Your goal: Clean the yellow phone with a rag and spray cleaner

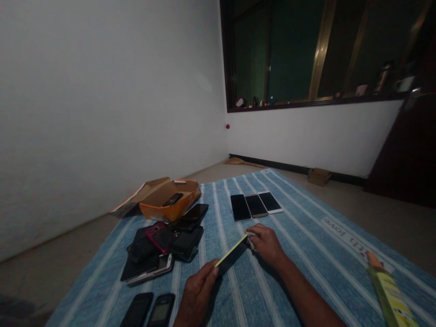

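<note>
My left hand [200,285] is closed on the near end of a smartphone [232,251] with a yellow-green edge, tilted above the striped cloth. At its far end, my right hand [267,244] pinches a crumpled whitish wipe or tissue [251,240] against the phone's corner. Beyond the hands lie a black smartphone [240,209], a gold-edged smartphone [256,206] and a white-framed smartphone [270,202], side by side. To the left is a heap of several phones, including a pink-framed phone [161,237]. Two older phones, one a dark handset [137,309], lie near my left hand.
An open orange cardboard box [170,211] with a phone inside stands at the far left of the blue striped cloth [293,272]. A yellow packet [391,295] lies at the right edge. On the floor beyond are a small carton [319,176] and a broom [238,161].
</note>
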A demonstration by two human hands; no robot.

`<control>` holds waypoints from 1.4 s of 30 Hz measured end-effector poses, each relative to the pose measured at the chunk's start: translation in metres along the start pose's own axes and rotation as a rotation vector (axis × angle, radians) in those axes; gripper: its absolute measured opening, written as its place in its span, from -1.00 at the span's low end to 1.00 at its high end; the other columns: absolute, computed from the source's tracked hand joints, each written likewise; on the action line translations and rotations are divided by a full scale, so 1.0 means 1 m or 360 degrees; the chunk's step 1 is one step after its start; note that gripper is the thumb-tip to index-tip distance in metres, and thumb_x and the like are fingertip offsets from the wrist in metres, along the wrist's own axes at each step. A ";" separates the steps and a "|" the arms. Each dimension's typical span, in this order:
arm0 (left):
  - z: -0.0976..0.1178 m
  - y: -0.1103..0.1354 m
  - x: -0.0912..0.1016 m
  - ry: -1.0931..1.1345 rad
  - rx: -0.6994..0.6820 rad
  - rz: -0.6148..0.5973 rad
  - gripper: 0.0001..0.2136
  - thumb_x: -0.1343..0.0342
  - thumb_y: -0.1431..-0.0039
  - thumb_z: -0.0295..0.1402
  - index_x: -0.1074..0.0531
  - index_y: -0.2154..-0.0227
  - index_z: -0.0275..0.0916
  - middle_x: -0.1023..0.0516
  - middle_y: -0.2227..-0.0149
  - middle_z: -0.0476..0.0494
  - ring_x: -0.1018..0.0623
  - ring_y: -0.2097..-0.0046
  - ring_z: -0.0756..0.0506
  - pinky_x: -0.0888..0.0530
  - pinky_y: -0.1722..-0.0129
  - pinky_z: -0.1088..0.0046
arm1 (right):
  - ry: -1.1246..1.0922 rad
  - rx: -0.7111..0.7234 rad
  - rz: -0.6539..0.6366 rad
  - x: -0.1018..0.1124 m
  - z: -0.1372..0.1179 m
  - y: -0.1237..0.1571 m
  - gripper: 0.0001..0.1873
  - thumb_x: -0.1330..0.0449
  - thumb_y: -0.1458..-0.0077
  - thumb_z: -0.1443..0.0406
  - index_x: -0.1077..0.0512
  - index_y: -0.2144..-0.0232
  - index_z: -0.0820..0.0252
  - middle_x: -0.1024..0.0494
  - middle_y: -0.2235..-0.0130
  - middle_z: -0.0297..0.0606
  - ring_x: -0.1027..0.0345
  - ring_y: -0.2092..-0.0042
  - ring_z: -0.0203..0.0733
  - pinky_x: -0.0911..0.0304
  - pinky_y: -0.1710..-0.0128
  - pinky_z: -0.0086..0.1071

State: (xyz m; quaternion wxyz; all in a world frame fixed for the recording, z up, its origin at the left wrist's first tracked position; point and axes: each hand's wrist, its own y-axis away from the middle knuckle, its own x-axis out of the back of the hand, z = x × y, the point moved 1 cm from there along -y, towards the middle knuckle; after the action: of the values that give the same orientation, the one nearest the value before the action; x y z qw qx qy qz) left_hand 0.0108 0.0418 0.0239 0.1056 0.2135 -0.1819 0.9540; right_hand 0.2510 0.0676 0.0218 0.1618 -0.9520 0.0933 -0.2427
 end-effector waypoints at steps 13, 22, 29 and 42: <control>-0.001 0.000 0.000 0.0005 0.0027 0.0028 -0.54 -0.09 -0.17 0.06 -0.66 0.22 -0.22 -0.73 0.22 -0.15 -0.69 0.17 -0.23 -0.60 0.20 0.43 | -0.0467 -0.0382 -0.0025 -0.015 0.025 0.004 -0.65 -0.11 0.19 0.36 -0.65 0.37 0.26 -0.58 0.43 -0.24 -0.42 0.39 -0.20 -0.30 0.34 -0.35; 0.001 -0.001 0.001 0.0041 0.0030 0.0021 -0.57 -0.10 -0.16 0.03 -0.67 0.24 -0.22 -0.73 0.26 -0.13 -0.69 0.25 -0.21 -0.61 0.26 0.44 | -0.0441 -0.0364 -0.0027 -0.015 0.027 0.005 -0.62 -0.12 0.17 0.36 -0.64 0.29 0.25 -0.63 0.32 -0.20 -0.46 0.30 -0.16 -0.33 0.26 -0.33; -0.004 0.000 0.001 -0.0006 0.0026 -0.0009 -0.56 -0.07 -0.20 0.01 -0.65 0.18 -0.24 -0.72 0.28 -0.14 -0.68 0.21 -0.22 -0.59 0.23 0.45 | -0.0433 -0.0331 -0.0033 -0.013 0.024 0.006 -0.66 -0.14 0.16 0.35 -0.63 0.32 0.24 -0.61 0.34 -0.21 -0.45 0.30 -0.15 -0.34 0.20 -0.29; 0.003 -0.001 0.000 0.0071 0.0051 0.0039 -0.55 -0.13 -0.13 0.06 -0.67 0.24 -0.22 -0.72 0.30 -0.15 -0.68 0.24 -0.22 -0.60 0.25 0.43 | -0.0455 -0.0319 -0.0030 -0.014 0.023 0.006 -0.67 -0.11 0.17 0.36 -0.61 0.34 0.23 -0.61 0.35 -0.22 -0.45 0.32 -0.17 -0.35 0.21 -0.29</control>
State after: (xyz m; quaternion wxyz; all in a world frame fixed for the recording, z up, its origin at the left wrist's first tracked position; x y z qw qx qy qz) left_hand 0.0117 0.0417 0.0266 0.0944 0.1915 -0.1670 0.9626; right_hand 0.2495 0.0713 -0.0050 0.0753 -0.9890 0.0841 -0.0959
